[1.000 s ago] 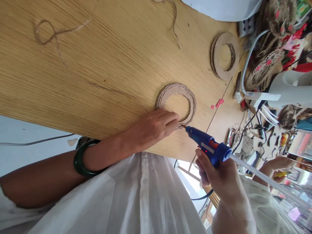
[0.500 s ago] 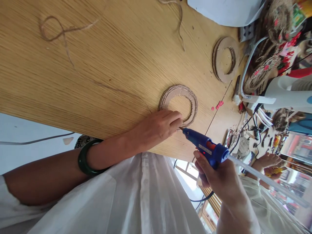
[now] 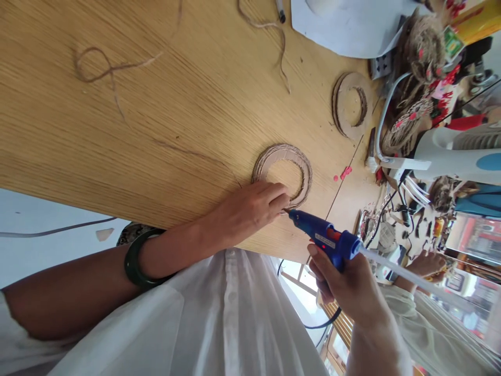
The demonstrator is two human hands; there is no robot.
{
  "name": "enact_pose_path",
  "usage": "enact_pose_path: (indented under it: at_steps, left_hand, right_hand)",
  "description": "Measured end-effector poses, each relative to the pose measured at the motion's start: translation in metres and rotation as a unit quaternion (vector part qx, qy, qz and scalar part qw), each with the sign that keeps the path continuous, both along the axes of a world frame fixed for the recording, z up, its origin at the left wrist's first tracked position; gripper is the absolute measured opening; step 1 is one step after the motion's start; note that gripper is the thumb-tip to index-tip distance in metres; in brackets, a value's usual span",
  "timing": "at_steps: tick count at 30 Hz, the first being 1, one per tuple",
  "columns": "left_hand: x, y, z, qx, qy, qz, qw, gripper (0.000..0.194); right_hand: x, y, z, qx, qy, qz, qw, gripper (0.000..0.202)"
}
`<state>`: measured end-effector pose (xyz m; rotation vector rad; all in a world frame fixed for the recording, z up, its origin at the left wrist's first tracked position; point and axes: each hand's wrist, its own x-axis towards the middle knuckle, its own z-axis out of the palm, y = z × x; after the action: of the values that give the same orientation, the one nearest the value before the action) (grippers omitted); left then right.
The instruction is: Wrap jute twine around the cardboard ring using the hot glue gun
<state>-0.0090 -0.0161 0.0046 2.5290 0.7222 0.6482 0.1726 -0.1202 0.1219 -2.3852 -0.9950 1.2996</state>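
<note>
On the wooden table lies a cardboard ring (image 3: 305, 172) with twine wound round its outer edge. My left hand (image 3: 254, 209), with a dark green bangle (image 3: 135, 261) on the wrist, grips the near left part of this ring, fingers pressed together. A thin strand of twine (image 3: 195, 154) runs off to the left from the ring. My right hand (image 3: 344, 282) is wrapped round the handle of a blue glue gun (image 3: 317, 230). The gun's nozzle is at the ring's near edge, beside my left fingertips. A clear glue stick (image 3: 395, 271) sticks out of its back.
Another cardboard ring (image 3: 338, 107) lies at the upper right, with small red discs (image 3: 346, 172) nearer. Loose twine (image 3: 105, 70) is at the upper left. White paper (image 3: 344, 31), a white appliance (image 3: 457, 151) and twine bundles (image 3: 425, 47) crowd the right. Another person's hands (image 3: 428, 263) show at far right.
The view has shifted slightly, so things on the table appear a little lower, and those at the right also further left. Both hands keep their holds, with the nozzle still at the ring's edge.
</note>
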Motion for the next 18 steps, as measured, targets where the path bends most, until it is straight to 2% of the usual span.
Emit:
enact_pose_path:
  at_steps: [3,11,18]
  left_hand:
    - [0.0,0.0,-0.001,-0.003,0.013,-0.001,1.0,0.011]
    - [-0.002,0.0,-0.001,0.015,-0.01,-0.008,1.0,0.005]
    - [-0.001,0.0,-0.001,0.013,-0.041,-0.003,0.999,0.007]
  right_hand:
    - [0.003,0.002,0.003,-0.02,0.005,-0.043,0.999,0.048]
    - [0.013,-0.007,0.001,0.028,0.044,-0.106,0.993,0.042]
    - [0.013,-0.011,-0.009,0.014,0.054,-0.082,0.995,0.044]
